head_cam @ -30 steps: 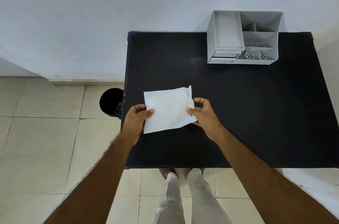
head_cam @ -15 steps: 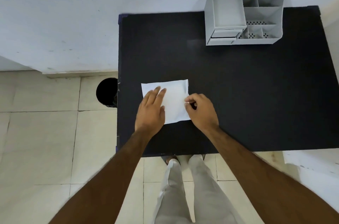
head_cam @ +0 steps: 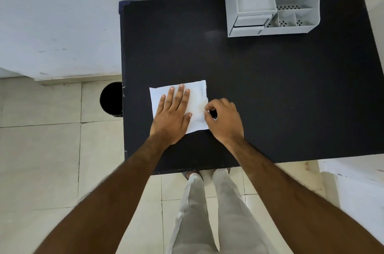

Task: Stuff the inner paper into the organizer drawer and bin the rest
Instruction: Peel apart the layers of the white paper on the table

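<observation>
A white paper envelope [head_cam: 197, 95] lies flat on the black table [head_cam: 259, 91] near its front left. My left hand [head_cam: 173, 115] presses flat on the envelope with fingers spread. My right hand [head_cam: 224, 120] pinches the envelope's right edge between thumb and fingertips. The grey desk organizer [head_cam: 270, 0] stands at the table's far edge, its small drawers [head_cam: 248, 24] shut at the front left. A black bin [head_cam: 111, 99] stands on the floor just left of the table.
A pale wall runs behind the table and to the left. Beige floor tiles [head_cam: 52, 160] spread out left of the table. My legs in light trousers [head_cam: 212, 212] stand at the table's front edge.
The envelope went from held up in both hands to lying flat on the table. My left hand now presses on top of it. The view has tilted closer to the table.
</observation>
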